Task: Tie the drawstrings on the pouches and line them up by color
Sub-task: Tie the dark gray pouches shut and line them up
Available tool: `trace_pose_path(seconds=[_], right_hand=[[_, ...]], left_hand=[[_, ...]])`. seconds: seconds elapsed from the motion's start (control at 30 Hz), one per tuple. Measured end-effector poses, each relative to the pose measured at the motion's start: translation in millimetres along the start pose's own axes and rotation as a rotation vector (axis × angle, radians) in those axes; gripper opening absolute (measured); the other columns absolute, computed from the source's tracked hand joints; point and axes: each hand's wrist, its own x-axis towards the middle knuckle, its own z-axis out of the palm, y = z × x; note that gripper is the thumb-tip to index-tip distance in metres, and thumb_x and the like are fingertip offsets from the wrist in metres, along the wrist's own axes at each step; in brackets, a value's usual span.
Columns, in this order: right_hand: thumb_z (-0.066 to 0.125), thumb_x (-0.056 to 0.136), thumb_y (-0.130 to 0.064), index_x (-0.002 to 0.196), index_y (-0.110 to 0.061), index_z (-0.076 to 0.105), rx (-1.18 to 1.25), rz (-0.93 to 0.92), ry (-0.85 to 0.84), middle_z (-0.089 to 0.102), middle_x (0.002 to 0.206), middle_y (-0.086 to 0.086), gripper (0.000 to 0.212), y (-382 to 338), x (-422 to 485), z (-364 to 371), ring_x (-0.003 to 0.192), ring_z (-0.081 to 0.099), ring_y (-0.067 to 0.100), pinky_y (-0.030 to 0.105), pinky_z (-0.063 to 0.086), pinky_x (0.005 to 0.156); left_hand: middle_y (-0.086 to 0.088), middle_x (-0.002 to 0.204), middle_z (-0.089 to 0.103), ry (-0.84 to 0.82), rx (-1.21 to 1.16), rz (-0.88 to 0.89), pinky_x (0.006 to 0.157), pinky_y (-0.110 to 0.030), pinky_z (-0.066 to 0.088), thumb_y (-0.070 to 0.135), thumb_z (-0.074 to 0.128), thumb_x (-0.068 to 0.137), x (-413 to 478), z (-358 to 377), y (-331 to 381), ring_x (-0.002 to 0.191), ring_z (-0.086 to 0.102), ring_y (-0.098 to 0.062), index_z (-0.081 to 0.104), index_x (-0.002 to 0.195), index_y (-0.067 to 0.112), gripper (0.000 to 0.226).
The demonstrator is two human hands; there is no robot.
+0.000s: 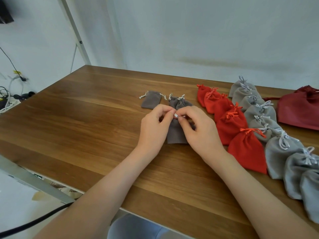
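Observation:
A brown-grey pouch (176, 133) lies on the wooden table (86, 121) under my hands. My left hand (155, 125) and my right hand (196, 128) meet above its top, each pinching a pale drawstring end (176, 115) between thumb and fingers. Behind it lie a tied brown-grey pouch (180, 102) and a flat untied one (151, 101) with its strings out to both sides. To the right runs a row of tied red pouches (229, 121), then a row of tied light grey pouches (279, 149).
A large dark red drawstring bag (300, 111) lies at the far right of the table. A white metal frame post (76, 31) rises at the table's back left corner. Cables (10, 94) lie off the left edge. A white wall stands behind the table.

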Motion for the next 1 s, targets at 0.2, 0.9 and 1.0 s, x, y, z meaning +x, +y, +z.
trace_pose_path(seconds=[0.2,0.9,1.0], right_hand=[[0.060,0.088,-0.009,0.091,-0.016,0.064,0.013,0.050,0.052,0.061,0.078,-0.007,0.009,1,-2,1,0.072,0.049,0.005,0.012,0.036,0.064],[0.055,0.088,-0.026,0.120,-0.017,0.057,0.058,0.172,-0.035,0.051,0.120,-0.011,0.034,5,3,-10,0.113,0.042,0.004,0.014,0.033,0.098],[0.052,0.092,-0.021,0.140,-0.014,0.043,-0.046,0.168,-0.093,0.035,0.139,-0.010,0.049,6,6,-15,0.117,0.016,-0.005,0.000,0.006,0.098]], left_hand=[[0.015,0.091,0.067,-0.112,-0.011,0.017,0.081,-0.016,0.046,0.015,0.050,0.097,1,-1,1,0.090,0.060,0.000,0.068,0.097,0.022,0.020],[0.007,0.083,0.069,-0.108,-0.035,0.014,0.079,-0.033,0.050,0.019,0.058,0.093,3,-3,-1,0.083,0.063,-0.009,0.066,0.087,0.026,0.013],[0.008,0.083,0.068,-0.099,-0.037,0.030,0.078,-0.031,0.051,0.020,0.057,0.093,1,-1,0,0.084,0.063,-0.008,0.066,0.088,0.027,0.012]])
